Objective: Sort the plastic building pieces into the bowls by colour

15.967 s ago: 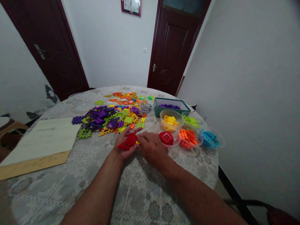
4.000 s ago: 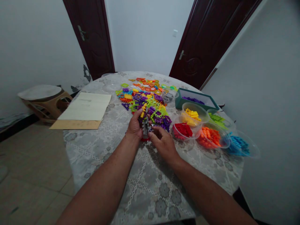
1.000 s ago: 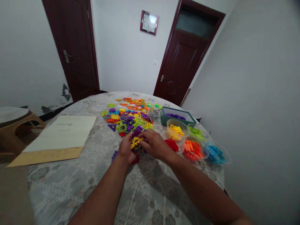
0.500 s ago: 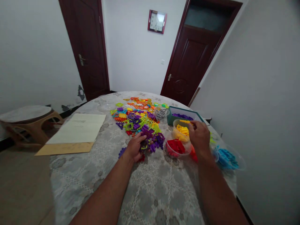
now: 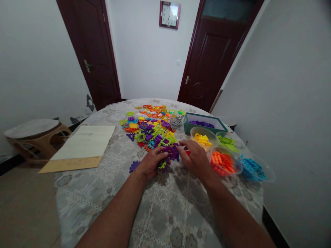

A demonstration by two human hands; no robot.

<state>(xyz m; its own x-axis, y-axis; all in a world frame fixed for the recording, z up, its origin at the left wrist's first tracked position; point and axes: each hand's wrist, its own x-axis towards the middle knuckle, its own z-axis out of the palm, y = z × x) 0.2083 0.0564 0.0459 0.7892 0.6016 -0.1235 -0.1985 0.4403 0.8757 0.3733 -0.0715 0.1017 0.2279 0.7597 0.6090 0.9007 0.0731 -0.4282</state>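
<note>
A pile of coloured plastic interlocking pieces covers the middle of the round table. My left hand rests at the near edge of the pile, fingers curled round a clump of purple and green pieces. My right hand lies just right of that clump, fingers curved toward it and touching it; what it holds, if anything, is hidden. A single purple piece lies left of my left wrist.
Clear bowls at the right hold yellow, orange, green and blue pieces; a teal box holds purple ones. A pale board lies at the left. A wooden stool stands beside the table.
My right hand has come back from over the yellow bowl to the clump beside my left hand. The left hand has stayed on the pile's near edge.
</note>
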